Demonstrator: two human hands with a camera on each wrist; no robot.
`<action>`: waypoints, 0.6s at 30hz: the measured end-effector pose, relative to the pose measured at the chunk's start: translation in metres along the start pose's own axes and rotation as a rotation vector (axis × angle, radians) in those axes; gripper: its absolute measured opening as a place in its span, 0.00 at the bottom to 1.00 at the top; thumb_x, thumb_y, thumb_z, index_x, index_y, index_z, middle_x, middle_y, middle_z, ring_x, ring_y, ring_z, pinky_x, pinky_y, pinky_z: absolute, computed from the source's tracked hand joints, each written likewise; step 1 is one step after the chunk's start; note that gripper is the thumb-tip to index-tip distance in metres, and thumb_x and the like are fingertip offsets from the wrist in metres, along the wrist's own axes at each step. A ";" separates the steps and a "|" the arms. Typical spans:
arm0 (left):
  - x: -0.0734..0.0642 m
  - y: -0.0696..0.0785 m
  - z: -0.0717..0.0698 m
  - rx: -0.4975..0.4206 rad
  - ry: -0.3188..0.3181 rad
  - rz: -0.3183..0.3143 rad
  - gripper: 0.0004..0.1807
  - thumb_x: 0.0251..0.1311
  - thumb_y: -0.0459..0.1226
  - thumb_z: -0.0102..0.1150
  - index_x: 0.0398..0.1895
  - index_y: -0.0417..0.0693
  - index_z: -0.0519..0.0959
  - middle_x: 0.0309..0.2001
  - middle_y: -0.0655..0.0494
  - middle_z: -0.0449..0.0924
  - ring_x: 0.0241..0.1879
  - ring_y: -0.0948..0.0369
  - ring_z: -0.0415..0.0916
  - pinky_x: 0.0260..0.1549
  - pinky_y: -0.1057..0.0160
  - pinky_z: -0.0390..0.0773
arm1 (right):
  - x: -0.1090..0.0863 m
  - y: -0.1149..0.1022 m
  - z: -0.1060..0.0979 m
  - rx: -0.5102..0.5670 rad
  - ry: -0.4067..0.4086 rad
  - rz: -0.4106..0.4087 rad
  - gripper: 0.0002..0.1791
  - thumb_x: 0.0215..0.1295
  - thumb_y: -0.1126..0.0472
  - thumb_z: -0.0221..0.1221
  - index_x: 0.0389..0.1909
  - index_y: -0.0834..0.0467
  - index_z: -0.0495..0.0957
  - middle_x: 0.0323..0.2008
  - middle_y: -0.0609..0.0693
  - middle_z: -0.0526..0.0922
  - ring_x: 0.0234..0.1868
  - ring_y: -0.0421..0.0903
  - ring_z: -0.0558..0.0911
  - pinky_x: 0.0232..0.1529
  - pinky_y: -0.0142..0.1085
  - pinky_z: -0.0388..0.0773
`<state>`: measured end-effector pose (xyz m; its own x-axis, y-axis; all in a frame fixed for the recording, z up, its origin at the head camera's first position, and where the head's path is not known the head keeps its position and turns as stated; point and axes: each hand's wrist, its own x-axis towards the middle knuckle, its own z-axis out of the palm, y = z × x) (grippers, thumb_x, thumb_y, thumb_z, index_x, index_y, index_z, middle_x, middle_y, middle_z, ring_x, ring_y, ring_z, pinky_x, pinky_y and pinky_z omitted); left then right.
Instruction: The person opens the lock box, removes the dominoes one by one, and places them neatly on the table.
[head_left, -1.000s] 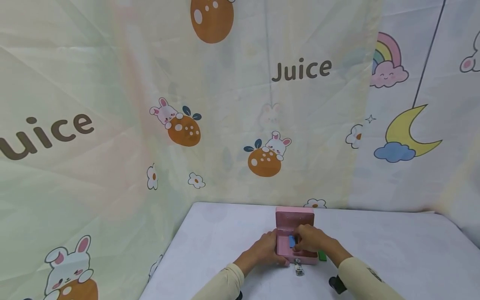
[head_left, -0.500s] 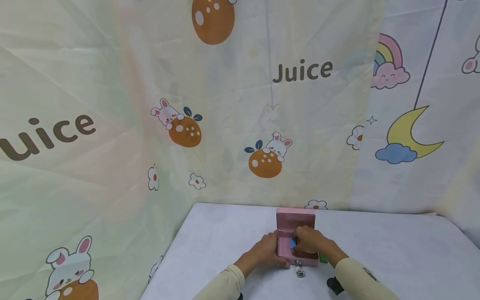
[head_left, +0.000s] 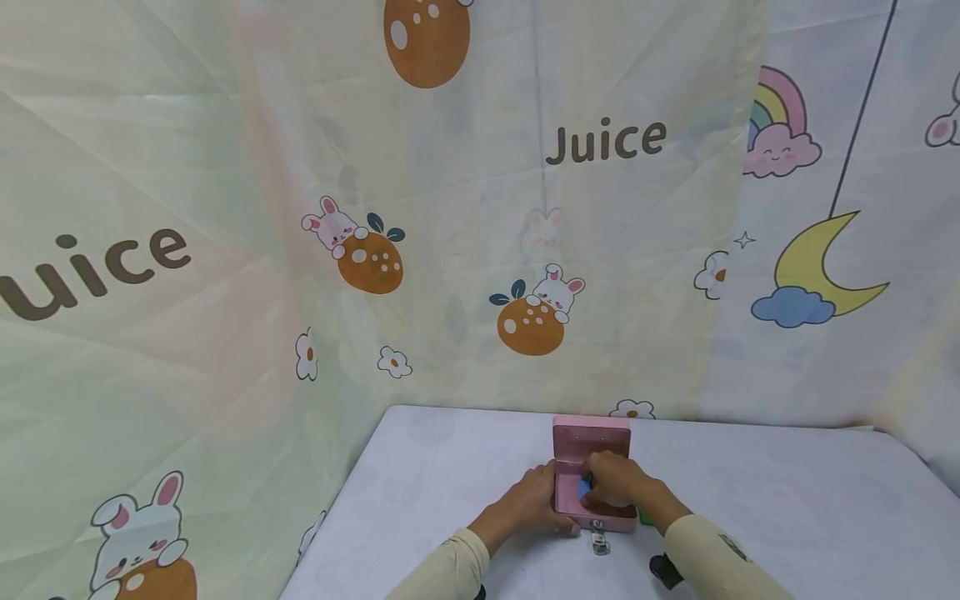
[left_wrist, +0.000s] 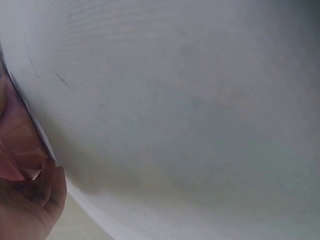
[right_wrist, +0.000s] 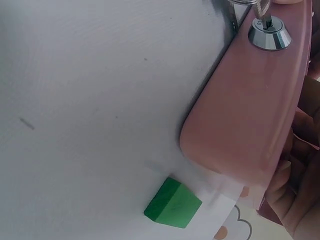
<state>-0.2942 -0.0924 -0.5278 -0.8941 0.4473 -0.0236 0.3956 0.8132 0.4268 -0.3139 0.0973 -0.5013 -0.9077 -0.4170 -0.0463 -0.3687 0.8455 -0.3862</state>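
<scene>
A pink lockable cash box (head_left: 591,441) stands on the table with its lid raised at the back. My left hand (head_left: 528,500) holds its left side, thumb at the front corner and fingers along the wall. In the left wrist view, the fingertips (left_wrist: 56,175) lie at the box's edge. My right hand (head_left: 617,480) reaches inside, its curled thumb and fingers at a small blue block (head_left: 584,487), which they partly cover. The right wrist view shows the hand's fingers behind the box wall, with the blue block hidden. Keys (head_left: 599,540) hang from the front lock (right_wrist: 270,34).
A green block (right_wrist: 175,204) lies on the white table (head_left: 787,508) just right of the box. A dark strapped device (head_left: 664,571) is under the right sleeve. Patterned cloth (head_left: 450,167) hangs behind and to the left of the table.
My right fingers have shifted slightly over the blue block, so less of it shows. The right forearm has moved a little left, while the left hand keeps its hold on the box.
</scene>
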 end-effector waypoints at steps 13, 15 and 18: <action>-0.003 0.002 -0.003 0.024 0.017 0.011 0.54 0.42 0.57 0.79 0.72 0.52 0.62 0.57 0.57 0.77 0.54 0.64 0.73 0.56 0.61 0.78 | 0.002 -0.012 0.005 0.005 0.001 -0.039 0.17 0.47 0.60 0.78 0.39 0.59 0.86 0.28 0.45 0.84 0.29 0.42 0.75 0.36 0.40 0.80; -0.003 0.002 -0.003 0.018 0.014 0.008 0.54 0.42 0.57 0.79 0.72 0.52 0.62 0.57 0.57 0.77 0.54 0.65 0.73 0.56 0.61 0.78 | 0.001 -0.014 0.004 0.007 0.001 -0.043 0.16 0.48 0.60 0.77 0.38 0.58 0.86 0.28 0.45 0.84 0.28 0.42 0.76 0.36 0.39 0.80; -0.003 0.002 -0.003 0.015 0.012 0.010 0.55 0.42 0.57 0.79 0.73 0.53 0.61 0.58 0.58 0.76 0.55 0.65 0.73 0.57 0.61 0.78 | 0.000 -0.018 0.004 0.029 0.001 -0.052 0.16 0.48 0.60 0.77 0.38 0.59 0.86 0.27 0.45 0.84 0.27 0.42 0.76 0.35 0.39 0.81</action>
<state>-0.2915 -0.0927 -0.5243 -0.8925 0.4510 -0.0086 0.4076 0.8144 0.4130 -0.3064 0.0809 -0.4982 -0.8876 -0.4600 -0.0244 -0.4098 0.8127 -0.4142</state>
